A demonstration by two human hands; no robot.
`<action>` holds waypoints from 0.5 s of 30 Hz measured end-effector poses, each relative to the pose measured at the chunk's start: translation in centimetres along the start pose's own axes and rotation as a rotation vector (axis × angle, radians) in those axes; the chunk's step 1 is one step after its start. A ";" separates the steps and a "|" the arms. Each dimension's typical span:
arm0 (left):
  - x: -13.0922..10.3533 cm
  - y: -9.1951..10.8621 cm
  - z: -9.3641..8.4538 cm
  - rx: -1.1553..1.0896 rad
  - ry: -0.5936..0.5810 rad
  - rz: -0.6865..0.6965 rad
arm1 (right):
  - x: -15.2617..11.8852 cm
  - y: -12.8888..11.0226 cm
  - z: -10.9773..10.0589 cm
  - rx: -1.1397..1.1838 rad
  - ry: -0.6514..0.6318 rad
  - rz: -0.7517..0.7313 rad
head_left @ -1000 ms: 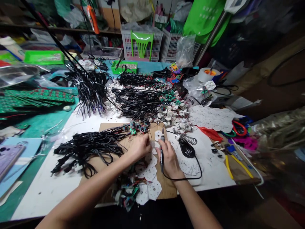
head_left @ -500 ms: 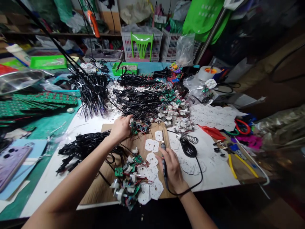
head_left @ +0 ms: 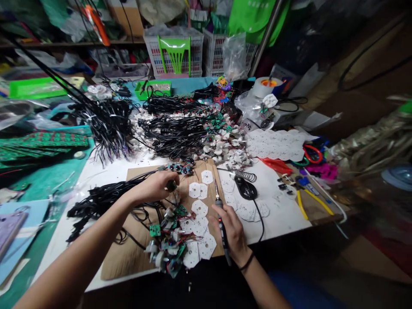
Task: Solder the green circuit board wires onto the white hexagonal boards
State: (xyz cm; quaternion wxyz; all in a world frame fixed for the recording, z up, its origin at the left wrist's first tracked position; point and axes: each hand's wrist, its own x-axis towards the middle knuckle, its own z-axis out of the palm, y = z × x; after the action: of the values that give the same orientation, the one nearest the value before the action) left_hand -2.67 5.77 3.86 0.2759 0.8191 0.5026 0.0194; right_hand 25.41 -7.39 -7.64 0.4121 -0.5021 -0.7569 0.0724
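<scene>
My left hand point(head_left: 162, 185) is closed on a small dark part, over the near end of the black cable bundle point(head_left: 109, 193). In my right hand point(head_left: 231, 229) is a soldering iron point(head_left: 223, 229), its tip pointing away from me. White hexagonal plates point(head_left: 199, 209) lie on the brown cardboard point(head_left: 128, 253) between my hands. Below my left hand sits a cluster of green circuit boards point(head_left: 155, 230) with white parts and red wires. Several small boards with blue parts point(head_left: 180, 168) rest at the cardboard's far edge.
Black cables point(head_left: 180, 133) and white parts point(head_left: 225, 150) are heaped beyond the cardboard. On the right are a black stand with a coil point(head_left: 246, 187), yellow-handled pliers point(head_left: 313, 201) and a white sheet stack point(head_left: 277, 146). Green board panels point(head_left: 41, 143) lie at left.
My left hand has come back toward me from the small boards at the far edge and now holds a small dark part. The camera view has shifted. The iron stays in my right hand.
</scene>
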 end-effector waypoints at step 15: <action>-0.4 0.8 2.3 0.376 0.025 0.238 | -1.8 1.7 -5.1 -0.066 0.225 0.206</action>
State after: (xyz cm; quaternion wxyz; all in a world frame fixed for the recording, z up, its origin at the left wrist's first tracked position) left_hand -1.52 4.19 2.32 0.1078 0.9092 0.4008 -0.0319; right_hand 30.49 -9.59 -6.22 0.4681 -0.5953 -0.6523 0.0327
